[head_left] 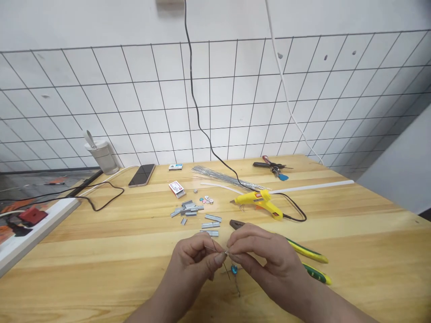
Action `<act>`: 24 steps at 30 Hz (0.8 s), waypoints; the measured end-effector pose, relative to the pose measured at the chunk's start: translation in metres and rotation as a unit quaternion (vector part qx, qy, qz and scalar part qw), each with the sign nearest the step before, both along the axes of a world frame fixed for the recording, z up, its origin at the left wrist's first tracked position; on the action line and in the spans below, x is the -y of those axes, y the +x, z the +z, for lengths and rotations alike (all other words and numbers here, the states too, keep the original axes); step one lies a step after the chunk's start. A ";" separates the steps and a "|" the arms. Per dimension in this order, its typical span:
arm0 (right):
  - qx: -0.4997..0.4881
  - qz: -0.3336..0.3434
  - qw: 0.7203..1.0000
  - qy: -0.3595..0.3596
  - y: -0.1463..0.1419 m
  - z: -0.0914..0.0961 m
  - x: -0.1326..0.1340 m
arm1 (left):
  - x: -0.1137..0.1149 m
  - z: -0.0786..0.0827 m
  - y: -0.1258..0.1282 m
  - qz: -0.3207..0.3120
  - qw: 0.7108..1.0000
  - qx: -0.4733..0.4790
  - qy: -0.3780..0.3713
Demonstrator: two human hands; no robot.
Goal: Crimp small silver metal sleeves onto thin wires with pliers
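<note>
Close together at the front of the table, my left hand [198,262] and my right hand [262,255] pinch a thin metal wire [226,271] between thumbs and fingertips. One end of the wire slants down below the left thumb. Just beneath the fingertips is a blue gem [234,269] with twisted wire around it and a wire tail trailing down. Green and yellow pliers [308,251] lie partly hidden behind my right hand. Ahead of my left hand are several strips of staples [210,225].
A yellow glue gun [261,202] lies beyond my right hand, its black cord curling right. Further back are a bundle of wires [225,176], a staple box [177,189], a phone [142,175] and keys [276,170]. A power strip [37,233] stands at left.
</note>
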State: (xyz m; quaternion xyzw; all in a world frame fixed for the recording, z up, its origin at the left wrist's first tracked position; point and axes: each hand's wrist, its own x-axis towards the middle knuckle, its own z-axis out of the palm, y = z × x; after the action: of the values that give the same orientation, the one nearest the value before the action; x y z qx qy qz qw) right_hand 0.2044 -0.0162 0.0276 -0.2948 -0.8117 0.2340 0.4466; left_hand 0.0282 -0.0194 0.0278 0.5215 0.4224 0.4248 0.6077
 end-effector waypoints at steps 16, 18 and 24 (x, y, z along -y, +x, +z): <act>-0.067 -0.048 0.971 -0.226 -0.008 -0.004 -0.003 | -0.002 -0.007 -0.002 0.032 0.972 -0.170 0.162; -0.050 -0.063 0.978 -0.193 -0.008 -0.010 -0.004 | -0.004 -0.010 0.000 0.038 0.981 -0.147 0.120; -0.015 -0.078 0.988 -0.129 -0.008 -0.016 -0.006 | -0.005 -0.013 0.003 0.034 0.997 -0.059 -0.022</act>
State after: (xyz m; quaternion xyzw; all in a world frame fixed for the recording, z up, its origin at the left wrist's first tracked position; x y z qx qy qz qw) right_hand 0.1964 -0.0104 0.0119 -0.4091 -0.7421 0.3056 0.4341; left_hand 0.0314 -0.0143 0.0151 0.5175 0.4845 0.4043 0.5779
